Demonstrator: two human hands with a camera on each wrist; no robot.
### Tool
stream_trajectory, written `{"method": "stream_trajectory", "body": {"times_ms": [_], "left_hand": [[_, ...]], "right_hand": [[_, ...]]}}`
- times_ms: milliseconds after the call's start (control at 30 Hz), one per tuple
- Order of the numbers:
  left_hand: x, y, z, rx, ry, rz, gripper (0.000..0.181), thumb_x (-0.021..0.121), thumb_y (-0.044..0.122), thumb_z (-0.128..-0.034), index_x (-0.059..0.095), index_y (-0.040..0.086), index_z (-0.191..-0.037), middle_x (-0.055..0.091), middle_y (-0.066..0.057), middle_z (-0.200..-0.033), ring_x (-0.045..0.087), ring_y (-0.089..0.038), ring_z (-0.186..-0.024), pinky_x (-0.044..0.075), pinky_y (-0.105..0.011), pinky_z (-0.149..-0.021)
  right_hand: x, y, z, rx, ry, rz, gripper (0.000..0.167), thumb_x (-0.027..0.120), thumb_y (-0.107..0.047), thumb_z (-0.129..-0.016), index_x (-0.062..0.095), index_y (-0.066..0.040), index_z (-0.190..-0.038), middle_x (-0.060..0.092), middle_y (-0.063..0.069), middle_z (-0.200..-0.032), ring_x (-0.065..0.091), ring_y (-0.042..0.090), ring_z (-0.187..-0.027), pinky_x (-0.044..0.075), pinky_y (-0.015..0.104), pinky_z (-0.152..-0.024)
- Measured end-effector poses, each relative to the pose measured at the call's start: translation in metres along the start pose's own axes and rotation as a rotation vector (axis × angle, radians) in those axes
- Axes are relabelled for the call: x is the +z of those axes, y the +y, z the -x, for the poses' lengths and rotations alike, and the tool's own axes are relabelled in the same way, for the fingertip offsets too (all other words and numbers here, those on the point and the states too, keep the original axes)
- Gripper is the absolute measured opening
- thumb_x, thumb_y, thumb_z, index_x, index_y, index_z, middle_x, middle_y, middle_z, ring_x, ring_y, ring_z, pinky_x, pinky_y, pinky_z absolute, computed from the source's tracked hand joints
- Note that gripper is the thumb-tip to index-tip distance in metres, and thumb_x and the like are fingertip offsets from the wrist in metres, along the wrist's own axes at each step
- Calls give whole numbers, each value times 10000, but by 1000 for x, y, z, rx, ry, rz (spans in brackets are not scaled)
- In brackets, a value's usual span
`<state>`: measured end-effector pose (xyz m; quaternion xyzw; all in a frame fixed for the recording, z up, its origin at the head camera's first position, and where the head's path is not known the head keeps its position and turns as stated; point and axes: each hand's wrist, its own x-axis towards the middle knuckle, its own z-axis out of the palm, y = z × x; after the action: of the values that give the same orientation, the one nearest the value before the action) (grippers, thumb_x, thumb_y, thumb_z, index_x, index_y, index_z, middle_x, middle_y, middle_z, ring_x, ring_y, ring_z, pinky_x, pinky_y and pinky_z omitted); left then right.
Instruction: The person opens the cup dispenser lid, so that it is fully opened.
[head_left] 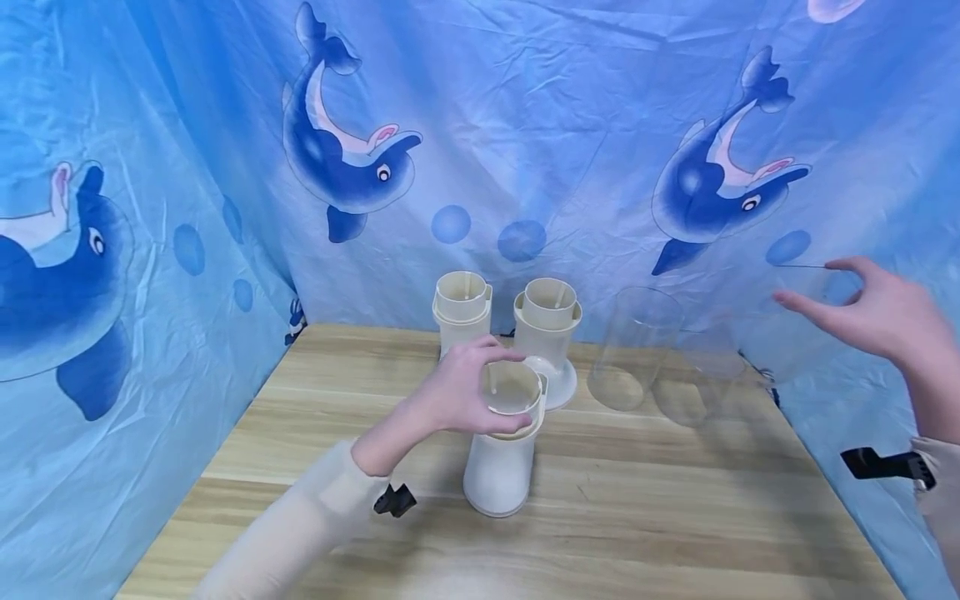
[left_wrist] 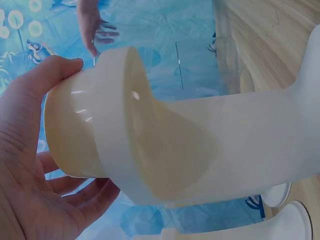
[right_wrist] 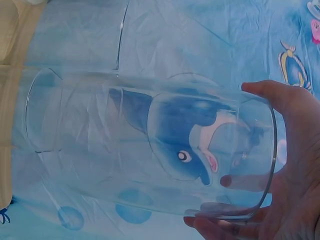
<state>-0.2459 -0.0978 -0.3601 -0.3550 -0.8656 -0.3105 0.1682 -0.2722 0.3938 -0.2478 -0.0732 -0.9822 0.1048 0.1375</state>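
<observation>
In the head view, my left hand (head_left: 459, 393) grips the top of the front white plastic stand (head_left: 498, 482), thumb and fingers around its cup-like upper part. The left wrist view shows this round cream top (left_wrist: 72, 127) above a wider collar. Off to the right, my right hand (head_left: 892, 315) is raised above the table. It holds a clear cylinder (right_wrist: 150, 145) by the rim end, best seen in the right wrist view. The head view barely shows this cylinder's outline; its lower end is hard to make out.
Two similar white stands, one back left (head_left: 459, 321) and one back right (head_left: 546, 343), stand behind the front one. A clear cylinder (head_left: 636, 348) is on the wooden table (head_left: 622, 508) to their right, beside another faint outline. A blue dolphin-print curtain (head_left: 540, 125) surrounds the table.
</observation>
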Motion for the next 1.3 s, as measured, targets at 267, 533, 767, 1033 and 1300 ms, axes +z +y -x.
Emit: {"method": "stream_trajectory", "body": {"times_ms": [267, 533, 767, 1033, 1300], "left_hand": [[-28, -17, 1, -36, 77, -10, 681, 966, 441, -620, 807, 90, -1181, 800, -39, -1107, 725, -214, -1049, 610, -385, -854], [-85, -40, 0, -52, 112, -29, 669, 970, 444, -640, 805, 85, -1180, 788, -55, -1070, 711, -214, -943, 598, -378, -775], [-135, -68, -3, -81, 174, -119, 575, 959, 380, -673, 822, 101, -1158, 790, -88, -1019, 710, -235, -897, 556, -340, -737], [-164, -105, 1, -204, 210, -176, 582, 972, 332, -685, 815, 107, -1198, 787, -108, -1148, 707, -294, -1051, 524, -413, -855], [-155, -139, 6, -361, 166, -122, 681, 946, 341, -744, 742, 93, -1345, 724, -170, -1317, 620, -372, -1258, 496, -549, -1028]], "right_hand": [[8, 17, -7, 59, 24, -17, 1105, 517, -715, -994, 132, 86, -1650, 278, 461, -1581, 440, 668, -1274, 415, 804, -992], [19, 36, -10, 127, 11, 1, 1140, 496, -755, -977, 120, 86, -1649, 160, 447, -1650, 292, 689, -1411, 368, 809, -1090], [34, 53, -11, 146, -46, -8, 1146, 496, -744, -986, 101, 110, -1639, 148, 461, -1642, 307, 716, -1335, 387, 825, -1032], [49, 67, -13, 162, -85, 14, 1156, 496, -750, -982, 92, 111, -1637, 177, 482, -1614, 304, 720, -1328, 388, 817, -1041], [73, 73, -18, 154, -166, -16, 1173, 469, -775, -982, 60, 107, -1639, 171, 521, -1578, 262, 743, -1338, 367, 832, -1041]]}}
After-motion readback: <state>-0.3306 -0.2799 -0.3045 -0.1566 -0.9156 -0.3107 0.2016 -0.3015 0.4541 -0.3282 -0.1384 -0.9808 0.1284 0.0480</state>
